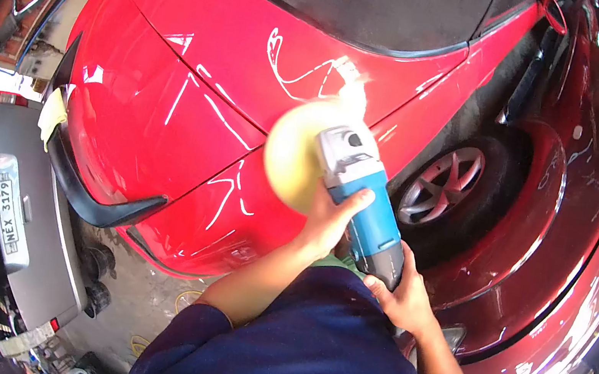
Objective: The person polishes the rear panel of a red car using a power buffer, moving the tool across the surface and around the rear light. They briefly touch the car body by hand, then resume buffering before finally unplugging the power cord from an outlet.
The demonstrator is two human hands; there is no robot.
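A blue car polisher [372,212] with a silver head and black rear handle is in both my hands. My left hand [329,219] is wrapped around the front of its blue body, thumb on top. Further back, my right hand [407,294] grips the black handle. The round yellow pad [292,155] looks blurred and lies against the glossy red car's rear panel [249,110], near a bright reflection. Where the pad meets the paint is partly hidden by the polisher head.
A black spoiler [99,207] juts from the red car's left end, with a yellow cloth [53,118] hanging on it. A dark red car [511,273] with a wheel [443,185] stands close on the right. Another vehicle with a licence plate [8,209] is at left.
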